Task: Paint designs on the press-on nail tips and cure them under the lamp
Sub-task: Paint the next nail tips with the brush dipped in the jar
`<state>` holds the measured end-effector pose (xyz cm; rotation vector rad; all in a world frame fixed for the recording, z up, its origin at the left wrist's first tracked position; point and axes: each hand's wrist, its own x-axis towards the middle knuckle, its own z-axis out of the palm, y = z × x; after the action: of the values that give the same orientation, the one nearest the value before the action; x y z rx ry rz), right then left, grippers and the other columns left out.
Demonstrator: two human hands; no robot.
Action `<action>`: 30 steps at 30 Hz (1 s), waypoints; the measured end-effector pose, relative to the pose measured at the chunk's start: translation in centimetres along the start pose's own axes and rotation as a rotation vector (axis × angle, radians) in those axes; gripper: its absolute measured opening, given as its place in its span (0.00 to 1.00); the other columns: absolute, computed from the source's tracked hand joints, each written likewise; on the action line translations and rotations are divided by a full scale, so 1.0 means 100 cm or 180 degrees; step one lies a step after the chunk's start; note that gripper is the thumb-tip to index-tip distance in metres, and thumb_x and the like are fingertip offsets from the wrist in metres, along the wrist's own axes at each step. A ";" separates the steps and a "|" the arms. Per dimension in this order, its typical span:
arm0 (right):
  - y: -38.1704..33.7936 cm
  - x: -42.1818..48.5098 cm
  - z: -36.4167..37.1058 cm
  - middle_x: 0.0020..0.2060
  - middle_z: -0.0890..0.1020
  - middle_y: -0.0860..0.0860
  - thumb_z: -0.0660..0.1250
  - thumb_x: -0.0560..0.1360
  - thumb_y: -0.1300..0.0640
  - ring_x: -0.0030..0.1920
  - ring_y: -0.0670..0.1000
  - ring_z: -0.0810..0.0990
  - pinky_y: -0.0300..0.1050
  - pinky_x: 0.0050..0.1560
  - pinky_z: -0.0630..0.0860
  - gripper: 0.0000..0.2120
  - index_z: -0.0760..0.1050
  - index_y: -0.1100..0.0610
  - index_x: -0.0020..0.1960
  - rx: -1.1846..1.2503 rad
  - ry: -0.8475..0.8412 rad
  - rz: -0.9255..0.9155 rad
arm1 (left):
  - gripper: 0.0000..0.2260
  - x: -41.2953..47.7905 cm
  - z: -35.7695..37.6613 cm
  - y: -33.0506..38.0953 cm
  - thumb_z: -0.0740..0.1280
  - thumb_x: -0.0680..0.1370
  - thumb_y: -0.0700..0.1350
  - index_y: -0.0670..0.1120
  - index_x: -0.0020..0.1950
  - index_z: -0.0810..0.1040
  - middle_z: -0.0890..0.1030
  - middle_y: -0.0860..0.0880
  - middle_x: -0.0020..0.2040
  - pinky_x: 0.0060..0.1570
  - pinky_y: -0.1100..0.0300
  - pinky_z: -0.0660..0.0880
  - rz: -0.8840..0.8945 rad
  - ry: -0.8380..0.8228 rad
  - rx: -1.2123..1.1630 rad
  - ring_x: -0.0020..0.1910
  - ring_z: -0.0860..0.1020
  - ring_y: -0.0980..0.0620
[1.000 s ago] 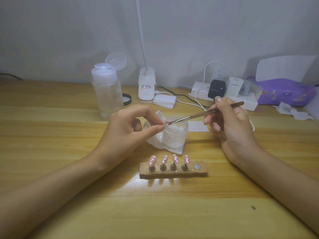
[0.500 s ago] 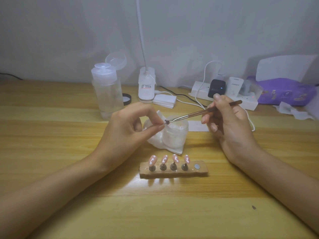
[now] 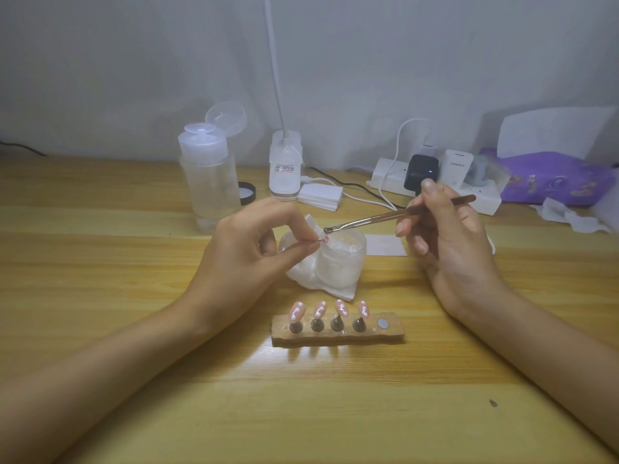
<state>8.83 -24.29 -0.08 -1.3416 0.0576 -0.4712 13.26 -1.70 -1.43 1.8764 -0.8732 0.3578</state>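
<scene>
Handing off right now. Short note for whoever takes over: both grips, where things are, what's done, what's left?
Left grip pinches one pink nail tip by the jar.
Right grip holds the brush, bristles right beside that tip; contact unclear.
Done: four tips with white marks stand on the wooden holder; its fifth spot is bare.
Left: finish this tip, seat it, then cure under the lamp at the back.
</scene>
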 end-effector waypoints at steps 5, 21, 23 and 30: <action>0.001 0.000 0.000 0.27 0.80 0.51 0.61 0.82 0.52 0.22 0.45 0.66 0.36 0.26 0.63 0.13 0.70 0.55 0.40 -0.0168 0.0086 0.0018 | 0.05 0.000 0.000 0.000 0.73 0.74 0.47 0.49 0.40 0.80 0.77 0.59 0.40 0.32 0.68 0.63 -0.0005 -0.0005 -0.0025 0.26 0.65 0.55; 0.000 0.000 0.001 0.26 0.80 0.52 0.60 0.83 0.53 0.22 0.46 0.65 0.35 0.25 0.62 0.14 0.70 0.55 0.39 -0.0074 -0.0052 -0.0136 | 0.05 0.000 0.000 -0.001 0.74 0.73 0.47 0.50 0.40 0.80 0.77 0.58 0.40 0.32 0.70 0.63 -0.0098 -0.0017 -0.0081 0.26 0.65 0.56; 0.000 0.000 0.001 0.26 0.80 0.52 0.60 0.83 0.53 0.22 0.46 0.65 0.36 0.25 0.62 0.14 0.69 0.55 0.39 -0.0129 -0.0050 -0.0140 | 0.05 0.000 0.000 -0.001 0.74 0.73 0.47 0.50 0.40 0.80 0.77 0.58 0.39 0.32 0.70 0.63 -0.0099 -0.0030 -0.0094 0.26 0.65 0.56; -0.001 -0.001 0.000 0.25 0.79 0.52 0.60 0.83 0.55 0.22 0.47 0.65 0.36 0.24 0.61 0.15 0.70 0.54 0.38 -0.0250 0.0010 -0.0267 | 0.05 0.000 0.000 0.001 0.73 0.73 0.48 0.48 0.40 0.80 0.77 0.58 0.39 0.32 0.69 0.63 -0.0110 -0.0033 -0.0087 0.27 0.65 0.55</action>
<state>8.74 -24.28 -0.04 -1.4245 0.0225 -0.5466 13.22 -1.70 -1.34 1.8673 -0.8476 0.3139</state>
